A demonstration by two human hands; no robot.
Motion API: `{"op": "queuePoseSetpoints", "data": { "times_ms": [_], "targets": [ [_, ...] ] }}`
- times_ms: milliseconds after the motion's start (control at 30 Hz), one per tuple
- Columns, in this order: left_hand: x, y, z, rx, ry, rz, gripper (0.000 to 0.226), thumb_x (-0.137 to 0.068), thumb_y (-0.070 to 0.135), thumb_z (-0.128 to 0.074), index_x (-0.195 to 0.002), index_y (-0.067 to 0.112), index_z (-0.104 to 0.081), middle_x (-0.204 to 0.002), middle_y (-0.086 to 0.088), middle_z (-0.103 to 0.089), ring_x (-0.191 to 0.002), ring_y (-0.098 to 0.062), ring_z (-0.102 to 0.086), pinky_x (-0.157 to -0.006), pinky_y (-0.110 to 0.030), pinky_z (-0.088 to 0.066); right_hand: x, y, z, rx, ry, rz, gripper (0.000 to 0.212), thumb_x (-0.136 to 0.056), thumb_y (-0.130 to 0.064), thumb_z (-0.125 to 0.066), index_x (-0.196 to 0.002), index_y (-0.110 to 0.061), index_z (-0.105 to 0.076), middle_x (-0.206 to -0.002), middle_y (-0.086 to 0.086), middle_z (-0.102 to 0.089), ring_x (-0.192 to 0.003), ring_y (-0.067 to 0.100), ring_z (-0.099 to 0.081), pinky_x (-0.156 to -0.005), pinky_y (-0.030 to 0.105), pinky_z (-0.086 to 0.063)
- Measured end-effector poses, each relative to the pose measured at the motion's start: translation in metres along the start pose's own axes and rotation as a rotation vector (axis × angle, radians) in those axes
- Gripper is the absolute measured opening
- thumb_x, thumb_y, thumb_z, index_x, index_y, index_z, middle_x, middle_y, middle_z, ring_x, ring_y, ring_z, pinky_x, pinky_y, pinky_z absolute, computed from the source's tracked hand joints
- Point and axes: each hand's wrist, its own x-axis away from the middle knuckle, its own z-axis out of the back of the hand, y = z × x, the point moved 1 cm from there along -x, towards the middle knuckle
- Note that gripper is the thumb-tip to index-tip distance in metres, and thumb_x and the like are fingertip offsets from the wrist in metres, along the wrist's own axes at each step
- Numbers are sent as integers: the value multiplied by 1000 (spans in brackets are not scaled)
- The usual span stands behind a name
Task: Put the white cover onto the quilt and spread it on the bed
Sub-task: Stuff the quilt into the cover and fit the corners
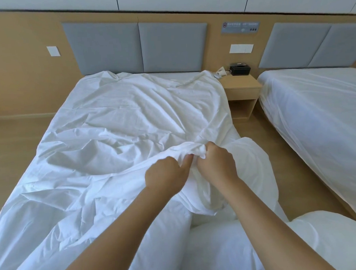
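Both hands are clenched on cloth. The left hand (164, 174) curls its fingers round a bunched edge of the white cover (120, 117). The right hand (215, 163), just beside it at 3 o'clock, grips the same bunch with closed fingers. The cover lies wrinkled over the bed (170, 75) and spreads from the fingers toward 12 and 9 o'clock, up to the grey headboard (135, 48). The thick quilt (216, 252) is heaped between the forearms, at 6 o'clock from the hands. At 1 o'clock stands a wooden nightstand (240, 88) with a black box (240, 69) on it. At 3 o'clock is a second bed (316, 107).
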Motion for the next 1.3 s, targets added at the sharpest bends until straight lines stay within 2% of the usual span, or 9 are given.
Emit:
{"op": "queuePoseSetpoints", "data": {
  "times_ms": [167,300,467,600,767,867,1067,1200,1300],
  "targets": [
    [-10,9,-5,1249,-208,189,31,-99,36,-37,-99,14,-58,-96,-5,-65,-92,-15,-59,-91,-34,-42,22,-14,-8,110,-95,55,23,-93,-29,-50,-103,-8,-47,-89,4,-59,-88,27,-60,-67,28,-37],
    [-20,10,-6,1720,-499,297,38,-84,37,-56,-103,3,-58,-80,-10,-63,-76,-24,-63,-75,-35,-49,38,-14,-28,97,-118,52,27,-91,-10,-45,-117,-6,-41,-88,6,-60,-86,29,-62,-64,30,-38],
    [-35,13,-7,1777,-211,410,19,-89,17,-60,-94,0,-64,-94,-15,-65,-98,-31,-65,-97,-42,-47,18,7,-33,-86,-185,-233,44,-91,-18,-51,-128,-8,-30,-77,-6,-45,-68,18,-51,-55,28,-38],
    [-34,23,17,2084,-209,385,30,-90,27,-57,-87,-2,-64,-83,-15,-60,-81,-29,-62,-93,-43,-47,-8,-4,-16,44,-323,-116,26,-94,-19,-45,-116,-8,-54,-103,8,-60,-98,27,-59,-73,30,-43],
    [-40,31,52,2127,-159,323,18,-88,19,-58,-86,2,-52,-66,-15,-61,-64,-30,-65,-81,-43,-51,-22,-29,13,-88,300,289,22,-78,6,-55,-99,-1,-60,-100,13,-55,-91,31,-53,-77,36,-46],
    [-42,34,50,1994,-227,386,13,-88,12,-60,-83,2,-54,-77,-16,-61,-74,-28,-64,-83,-40,-52,-22,-35,22,-359,161,147,22,-84,4,-49,-103,-6,-53,-90,4,-59,-83,23,-57,-71,32,-48],
    [-42,37,33,1726,-331,484,4,-87,5,-60,-88,2,-57,-79,-10,-60,-82,-24,-60,-93,-36,-48,8,-29,10,-213,-81,99,23,-87,-20,-55,-107,-13,-44,-81,0,-57,-74,20,-58,-62,31,-45],
    [-39,42,30,2091,-267,552,20,-79,-1,-34,-84,14,-45,-76,-4,-45,-65,-19,-50,-72,-35,-50,14,-9,-2,-352,-94,-145,34,-87,-17,-55,-115,-18,-35,-85,-2,-57,-75,18,-59,-58,26,-42],
    [-19,43,14,2220,-248,408,13,-82,18,-43,-88,10,-51,-80,-10,-50,-75,-26,-54,-73,-38,-46,0,4,-1,-65,-37,-40,3,-88,-10,-48,-89,-13,-48,-82,0,-49,-83,25,-55,-65,27,-35]
  ]
}}
